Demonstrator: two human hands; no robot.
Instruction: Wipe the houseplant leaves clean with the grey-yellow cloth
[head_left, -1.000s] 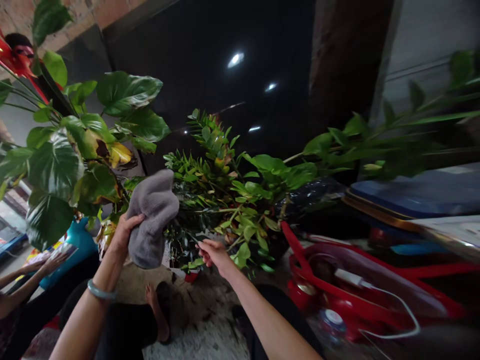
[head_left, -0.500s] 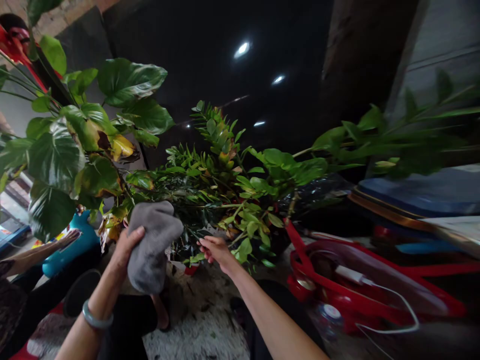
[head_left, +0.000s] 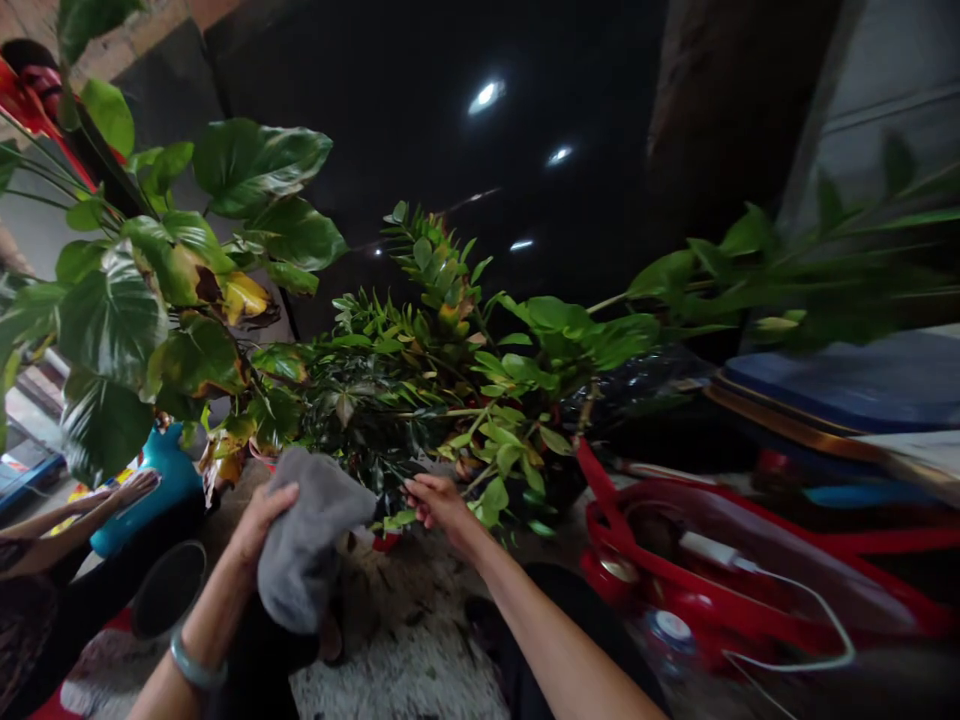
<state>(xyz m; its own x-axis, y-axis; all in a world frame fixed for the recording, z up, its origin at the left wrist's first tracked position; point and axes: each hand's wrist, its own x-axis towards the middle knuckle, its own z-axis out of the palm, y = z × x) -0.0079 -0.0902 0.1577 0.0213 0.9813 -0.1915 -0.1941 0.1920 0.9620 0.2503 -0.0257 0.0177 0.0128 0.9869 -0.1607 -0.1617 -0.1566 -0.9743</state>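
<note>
My left hand [head_left: 261,520], below a pale bangle, is closed around a limp grey cloth [head_left: 309,550]. The cloth drapes over the fingers and hides most of them. In front of me, my right hand [head_left: 436,505] has its thumb and forefinger pinched on a thin dark leaf or stem tip [head_left: 405,478] of the bushy green plant [head_left: 375,375]. The cloth's right corner comes close to that tip; whether they touch, I cannot tell.
A broad-leaved plant [head_left: 112,320] with some yellowed leaves rises on the left. Another person's hands [head_left: 135,492] rest near a turquoise object [head_left: 166,470]. On the right are a red bag [head_left: 675,590] with a white cable, a small jar [head_left: 670,632] and a blue-topped stool [head_left: 847,385].
My left hand and the grey cloth have dropped lower, away from the leaves, and shifted slightly right. My right hand keeps its pinch, nearly in place.
</note>
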